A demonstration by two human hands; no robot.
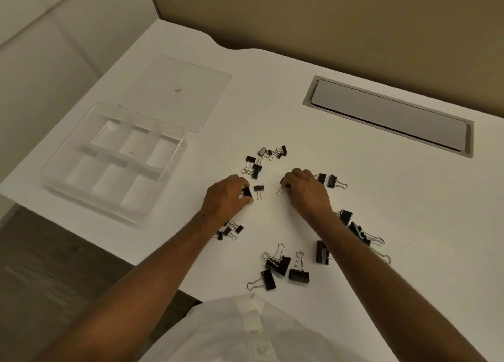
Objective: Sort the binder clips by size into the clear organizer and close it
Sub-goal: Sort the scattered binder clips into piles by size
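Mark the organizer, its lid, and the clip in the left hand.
organizer [65, 154]: head view, left rim.
lid [191, 89]: head view, flat middle of the panel.
clip [247, 192]: head view, black body in the left hand [223, 198].

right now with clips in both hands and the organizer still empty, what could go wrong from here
1. The black binder clips lie in mixed-size clusters on the white desk, so sizes could easily get mixed between compartments.
2. The clear plastic organizer sits near the desk's left edge; a nudge from the left hand might push it off.
3. Clips beside the right forearm could get swept as the right hand moves.
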